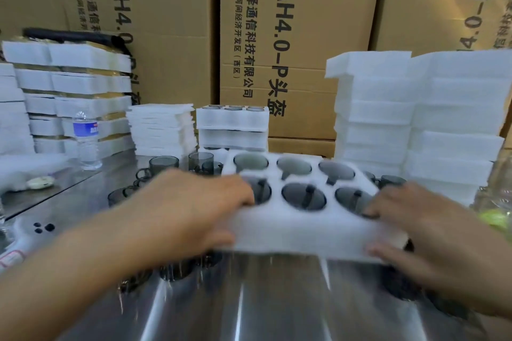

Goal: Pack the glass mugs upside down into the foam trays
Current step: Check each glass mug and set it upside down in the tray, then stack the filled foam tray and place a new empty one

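While the frame is smeared by motion, these lines run from the left side of the view to the right.

Far left: stacked foam trays [69, 97] stand at the back of the worktop [263, 299], with a water bottle [86, 140] in front of them.

Loose mugs: several dark glass mugs [163, 165] stand unpacked on the worktop behind the left hand; more show dimly under the near edge of the lifted tray.

Left hand [194, 210]: it grasps the left edge of the foam tray [299, 235], fingers over the top and thumb beneath.

Task's thing: the foam tray sits between both hands, tilted and apparently raised off the worktop; its six round pockets each seem to hold a dark mug [303, 196], bases up as far as the blur lets me judge.

Behind centre: a short stack of filled trays [232, 126] stands against the cardboard boxes [277, 36].

Right hand [415, 227]: it grips the tray's right near corner, fingers above, thumb below.

Far right: a tall pile of empty foam [415, 119] stands just beside the tray.

Step in hand: this tray looks full, so I judge it is being carried off to a stack.

Next move calls for: keeping the tray level so that no mug slides from its pocket, setting it squarely on the filled stack, then taking an empty tray from the right pile for the loose mugs.
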Motion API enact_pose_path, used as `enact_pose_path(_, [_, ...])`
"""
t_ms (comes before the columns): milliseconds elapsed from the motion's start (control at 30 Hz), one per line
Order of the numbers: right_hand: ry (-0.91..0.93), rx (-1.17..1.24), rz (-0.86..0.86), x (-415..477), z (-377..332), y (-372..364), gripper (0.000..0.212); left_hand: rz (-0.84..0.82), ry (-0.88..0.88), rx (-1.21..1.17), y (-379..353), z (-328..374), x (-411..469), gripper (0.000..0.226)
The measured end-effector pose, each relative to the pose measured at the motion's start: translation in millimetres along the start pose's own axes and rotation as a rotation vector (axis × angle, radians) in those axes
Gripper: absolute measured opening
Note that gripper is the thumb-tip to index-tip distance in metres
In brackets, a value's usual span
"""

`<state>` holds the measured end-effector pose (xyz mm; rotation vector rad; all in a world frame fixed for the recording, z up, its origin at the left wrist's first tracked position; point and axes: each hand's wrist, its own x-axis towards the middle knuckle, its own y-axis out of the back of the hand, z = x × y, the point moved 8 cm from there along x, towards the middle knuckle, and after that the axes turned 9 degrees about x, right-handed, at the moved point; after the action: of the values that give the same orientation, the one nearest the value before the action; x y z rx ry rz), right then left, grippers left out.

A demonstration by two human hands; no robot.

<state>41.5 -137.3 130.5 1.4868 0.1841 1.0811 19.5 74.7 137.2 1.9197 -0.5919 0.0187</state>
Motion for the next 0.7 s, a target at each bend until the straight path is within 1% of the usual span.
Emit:
enact_pose_path(67, [-0.018, -0.012, 0.1, 34, 12, 17, 0.029, 0.055, 0.099, 0.022, 16, -43, 21, 0.05])
enact_pose_path(167, [-0.059, -0.033, 0.198, 103, 31, 25, 0.044, 0.135, 0.184, 0.029, 21, -113, 66, 0.046])
enact_pose_path(267, [-0.082, 0.0, 0.217, 181, 49, 13, 0.048, 0.171, 0.277, 0.026, 16, -186, 115, 0.046])
enact_pose_path(367, [-0.115, 0.004, 0.196, 254, 65, -10, 0.049, 0.122, 0.384, -0.027, -2, -242, 157, 0.049])
enact_pose_path(433, [-0.164, -0.015, 0.158, 292, 80, -29, 0.048, 0.093, 0.431, -0.037, -19, -265, 183, 0.047])
enact_pose_path(533, [-0.183, -0.071, 0.126, 333, 98, -59, 0.045, 0.031, 0.497, -0.019, -47, -290, 215, 0.042])
enact_pose_path(633, [-0.195, -0.113, 0.098, 359, 114, -86, 0.041, -0.029, 0.543, 0.024, -71, -303, 242, 0.041])
enact_pose_path(700, [-0.204, -0.113, 0.084, 368, 125, -99, 0.036, -0.041, 0.555, 0.046, -85, -304, 258, 0.039])
